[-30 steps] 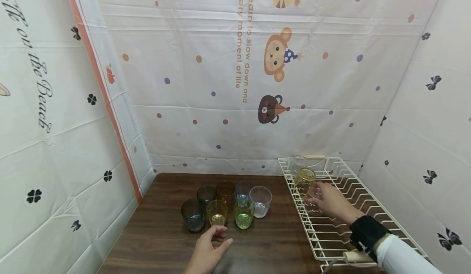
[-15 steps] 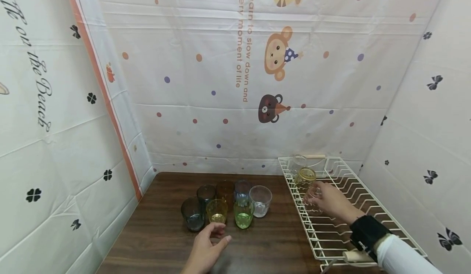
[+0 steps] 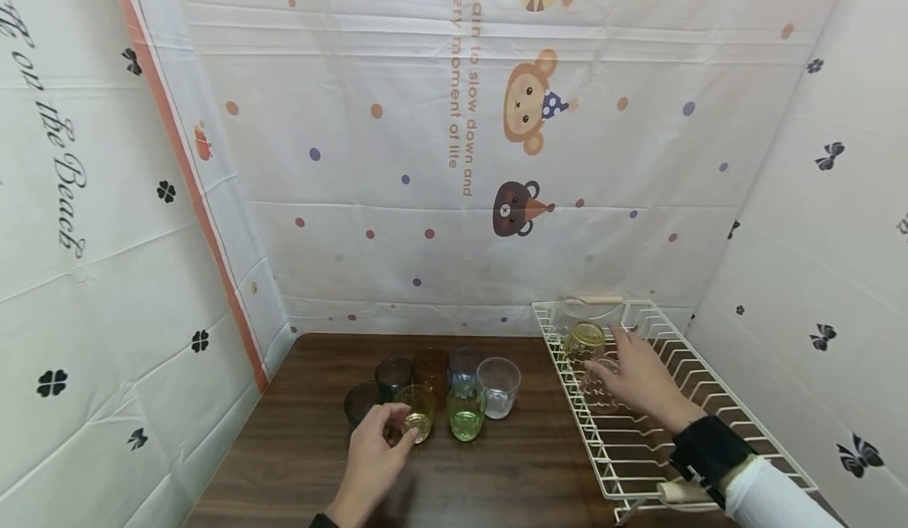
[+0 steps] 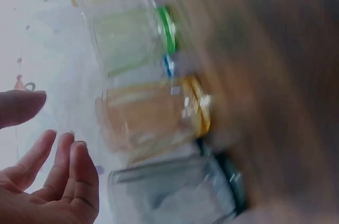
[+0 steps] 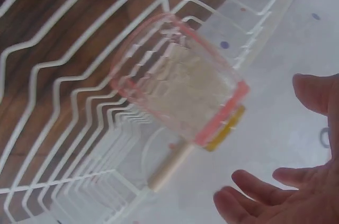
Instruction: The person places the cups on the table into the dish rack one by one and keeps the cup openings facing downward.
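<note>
Cnt: 2 hands, 1 wire rack (image 3: 594, 451), 10 glasses: 7 on table (image 3: 284, 465), 3 on rack. Near: yellow glass (image 3: 420, 414), upright on table, see-thru, shiny thick base. L hand (image 3: 374, 445) held open just beside it, not gripped per L wrist view. Flanked by green glass (image 3: 466, 422) + gray glass (image 3: 360, 402) (part hidden); clear glass (image 3: 499, 382), blackish glass (image 3: 392, 372), brown glass (image 3: 429, 364), blue glass (image 3: 463, 361) set farther back. On rack: pink glass (image 5: 180, 81), pale, see-thru, inverted; R hand (image 3: 638, 378) spread open, clear of it. Beyond: 2nd yellow glass (image 3: 585, 341), inverted, + colorless glass (image 3: 567, 319). Vs 0.5s ago: L hand moved fwd to yellow glass; pink glass released, same spot.
</note>
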`<state>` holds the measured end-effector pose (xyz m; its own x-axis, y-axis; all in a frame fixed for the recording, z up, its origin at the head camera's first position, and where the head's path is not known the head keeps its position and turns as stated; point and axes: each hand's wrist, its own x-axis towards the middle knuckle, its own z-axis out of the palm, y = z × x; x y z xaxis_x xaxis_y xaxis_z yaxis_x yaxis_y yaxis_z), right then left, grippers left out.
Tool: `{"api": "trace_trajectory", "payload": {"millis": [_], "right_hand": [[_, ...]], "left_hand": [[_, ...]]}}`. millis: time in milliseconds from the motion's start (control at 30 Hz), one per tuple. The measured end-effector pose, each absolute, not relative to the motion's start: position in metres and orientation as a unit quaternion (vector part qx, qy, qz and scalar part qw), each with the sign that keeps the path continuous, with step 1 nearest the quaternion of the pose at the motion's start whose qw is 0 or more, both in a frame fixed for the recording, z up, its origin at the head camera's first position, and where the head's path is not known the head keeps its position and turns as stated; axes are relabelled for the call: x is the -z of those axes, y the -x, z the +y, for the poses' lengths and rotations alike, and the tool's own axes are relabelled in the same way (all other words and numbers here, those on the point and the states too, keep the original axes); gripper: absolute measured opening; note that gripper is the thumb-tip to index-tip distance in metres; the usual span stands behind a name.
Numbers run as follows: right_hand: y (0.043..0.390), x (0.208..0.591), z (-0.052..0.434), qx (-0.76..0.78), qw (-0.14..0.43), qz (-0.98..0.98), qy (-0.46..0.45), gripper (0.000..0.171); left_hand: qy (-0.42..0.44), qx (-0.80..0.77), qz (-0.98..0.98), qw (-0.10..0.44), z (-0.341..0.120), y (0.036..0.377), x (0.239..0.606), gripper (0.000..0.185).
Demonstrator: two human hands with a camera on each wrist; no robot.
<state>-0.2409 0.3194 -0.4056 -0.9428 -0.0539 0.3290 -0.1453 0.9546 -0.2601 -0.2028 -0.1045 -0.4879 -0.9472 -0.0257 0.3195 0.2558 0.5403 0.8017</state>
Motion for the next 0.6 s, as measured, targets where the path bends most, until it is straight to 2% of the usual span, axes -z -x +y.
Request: {"api": "trace_trajectory", "payload": {"millis": [200, 367, 600], "right_hand": [[0.234, 0.390, 0.302, -0.136, 0.196, -0.970, -0.055, 0.097], [0.221, 0.376, 0.284, -0.120, 0.215, -0.966, -0.075, 0.097], [0.206, 0.370, 0.260, -0.109, 0.231, -0.959, -0.123, 0.101]], "left_hand": [[0.077, 0.344, -0.918, 0.181, -0.115, 0.213, 0.475, 0.043], [0.076, 0.281, -0.945, 0.152, -0.127, 0.226, 0.473, 0.063], [0.057, 0.232, -0.962, 0.135, -0.141, 0.243, 0.481, 0.072]]}}
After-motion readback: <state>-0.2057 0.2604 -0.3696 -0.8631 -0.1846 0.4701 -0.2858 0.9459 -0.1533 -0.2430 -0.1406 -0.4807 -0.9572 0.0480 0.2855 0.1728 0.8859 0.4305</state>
